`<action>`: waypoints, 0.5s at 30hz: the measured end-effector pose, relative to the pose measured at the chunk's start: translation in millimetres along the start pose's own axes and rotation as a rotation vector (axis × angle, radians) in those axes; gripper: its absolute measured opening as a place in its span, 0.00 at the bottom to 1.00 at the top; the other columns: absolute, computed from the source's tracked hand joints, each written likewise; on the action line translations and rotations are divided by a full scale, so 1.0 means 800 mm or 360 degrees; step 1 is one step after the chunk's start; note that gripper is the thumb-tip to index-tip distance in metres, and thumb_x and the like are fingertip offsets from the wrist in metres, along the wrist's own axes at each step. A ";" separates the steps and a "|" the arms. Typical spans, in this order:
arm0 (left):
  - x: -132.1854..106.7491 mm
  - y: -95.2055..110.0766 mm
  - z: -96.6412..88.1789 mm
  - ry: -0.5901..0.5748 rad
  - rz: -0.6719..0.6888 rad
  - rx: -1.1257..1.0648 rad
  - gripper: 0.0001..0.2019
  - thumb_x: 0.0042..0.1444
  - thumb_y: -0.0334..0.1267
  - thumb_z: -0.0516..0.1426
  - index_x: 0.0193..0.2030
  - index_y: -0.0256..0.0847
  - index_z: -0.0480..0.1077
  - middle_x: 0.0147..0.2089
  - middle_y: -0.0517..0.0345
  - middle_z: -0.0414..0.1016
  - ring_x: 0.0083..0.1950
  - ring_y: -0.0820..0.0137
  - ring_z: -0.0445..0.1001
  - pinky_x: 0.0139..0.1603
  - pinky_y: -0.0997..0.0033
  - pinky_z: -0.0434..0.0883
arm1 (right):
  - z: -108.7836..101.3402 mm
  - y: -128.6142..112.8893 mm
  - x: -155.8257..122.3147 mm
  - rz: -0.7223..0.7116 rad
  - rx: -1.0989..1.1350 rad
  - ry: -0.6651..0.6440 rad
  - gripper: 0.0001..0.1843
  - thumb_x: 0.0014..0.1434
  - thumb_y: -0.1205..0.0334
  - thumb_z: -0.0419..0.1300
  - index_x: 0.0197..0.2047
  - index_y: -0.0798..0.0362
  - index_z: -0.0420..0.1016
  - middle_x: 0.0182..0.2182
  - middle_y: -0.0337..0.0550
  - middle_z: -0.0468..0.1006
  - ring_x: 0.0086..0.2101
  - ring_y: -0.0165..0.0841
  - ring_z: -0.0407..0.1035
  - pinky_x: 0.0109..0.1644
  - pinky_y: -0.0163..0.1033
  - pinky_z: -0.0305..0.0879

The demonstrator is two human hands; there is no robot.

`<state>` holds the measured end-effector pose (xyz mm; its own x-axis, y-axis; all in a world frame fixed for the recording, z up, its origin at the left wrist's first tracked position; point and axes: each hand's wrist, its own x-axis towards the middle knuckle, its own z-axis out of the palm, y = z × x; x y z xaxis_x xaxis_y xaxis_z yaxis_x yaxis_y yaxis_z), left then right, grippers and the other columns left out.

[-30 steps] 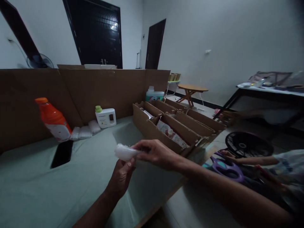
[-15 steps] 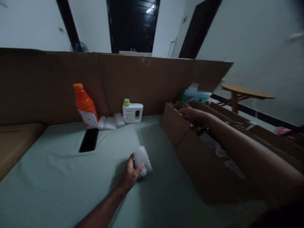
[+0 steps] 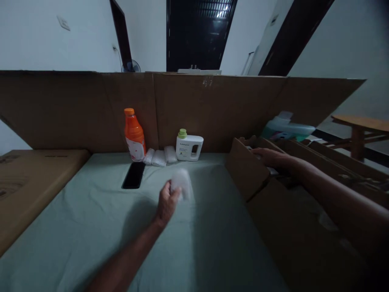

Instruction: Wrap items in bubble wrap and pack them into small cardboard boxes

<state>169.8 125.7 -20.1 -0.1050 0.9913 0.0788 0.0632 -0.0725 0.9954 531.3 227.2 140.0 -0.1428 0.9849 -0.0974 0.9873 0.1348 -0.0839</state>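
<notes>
Left hand (image 3: pixel 167 202): fingers clamped on the near left edge of a white packet (image 3: pixel 182 182), which is motion-blurred and projects beyond them over the green cloth (image 3: pixel 100 215). Right hand (image 3: pixel 269 157): at the cardboard box (image 3: pixel 246 170), fingertips hidden behind its wall; whether apart or together cannot be told.

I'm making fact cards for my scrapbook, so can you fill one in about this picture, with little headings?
Left grip: holding a white bundle, blurred
Right grip: reaching into an open cardboard box; whether it holds anything is hidden
Bottles: orange bottle, white bottle with a green cap
Between those bottles: three small white packets
Lying flat: black phone
Underneath: pale green cloth
Behind: brown cardboard screen
</notes>
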 end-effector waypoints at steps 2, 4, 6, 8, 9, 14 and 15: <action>0.055 0.025 -0.026 0.0186 0.0053 0.0172 0.22 0.55 0.47 0.57 0.53 0.37 0.69 0.45 0.51 0.78 0.44 0.63 0.76 0.46 0.68 0.73 | 0.000 0.003 -0.007 -0.0015 0.0056 -0.0014 0.15 0.56 0.71 0.61 0.44 0.50 0.84 0.46 0.49 0.84 0.46 0.42 0.77 0.47 0.38 0.67; 0.112 0.045 -0.050 0.0295 0.0076 0.0356 0.25 0.53 0.42 0.58 0.58 0.37 0.66 0.53 0.48 0.77 0.54 0.59 0.75 0.55 0.63 0.71 | 0.001 0.006 -0.016 0.0005 0.0089 0.0020 0.14 0.59 0.71 0.59 0.44 0.52 0.84 0.44 0.49 0.85 0.44 0.39 0.77 0.45 0.37 0.66; 0.155 0.054 -0.066 0.0361 0.0065 0.0537 0.29 0.52 0.40 0.59 0.61 0.33 0.64 0.59 0.39 0.73 0.61 0.52 0.72 0.63 0.54 0.67 | 0.001 0.009 -0.022 0.0050 0.0094 0.0098 0.14 0.59 0.71 0.59 0.44 0.54 0.84 0.42 0.49 0.85 0.41 0.37 0.77 0.43 0.36 0.63; 0.174 0.049 -0.070 0.0394 0.0084 0.0711 0.34 0.49 0.38 0.60 0.63 0.28 0.61 0.64 0.30 0.67 0.68 0.43 0.64 0.68 0.43 0.60 | 0.000 0.010 -0.023 0.0080 0.0088 0.0193 0.15 0.58 0.74 0.58 0.44 0.55 0.83 0.40 0.48 0.85 0.39 0.34 0.75 0.41 0.36 0.61; 0.173 0.042 -0.068 0.0394 0.0122 0.0789 0.35 0.48 0.37 0.60 0.64 0.27 0.60 0.67 0.27 0.64 0.71 0.40 0.60 0.69 0.39 0.56 | -0.001 0.010 -0.022 0.0082 0.0087 0.0235 0.16 0.58 0.75 0.58 0.44 0.55 0.83 0.41 0.47 0.84 0.39 0.33 0.74 0.41 0.35 0.60; 0.101 -0.025 -0.007 0.0136 0.0466 0.1020 0.32 0.51 0.35 0.58 0.64 0.29 0.64 0.70 0.31 0.60 0.73 0.47 0.57 0.73 0.45 0.55 | -0.005 0.008 -0.014 0.0091 0.0074 0.0292 0.14 0.56 0.76 0.60 0.43 0.55 0.83 0.39 0.43 0.84 0.34 0.27 0.71 0.38 0.32 0.57; 0.084 -0.039 0.012 0.0035 0.0525 0.1035 0.29 0.50 0.35 0.58 0.61 0.32 0.67 0.69 0.34 0.64 0.71 0.48 0.60 0.72 0.47 0.57 | -0.006 0.009 -0.016 0.0122 0.0050 0.0294 0.12 0.56 0.76 0.61 0.40 0.55 0.83 0.36 0.42 0.83 0.32 0.27 0.70 0.36 0.33 0.56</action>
<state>169.9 195.6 -46.6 0.0019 0.9262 0.3771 0.6712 -0.2807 0.6860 540.7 216.3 145.6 -0.0492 0.9957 0.0787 0.9917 0.0581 -0.1144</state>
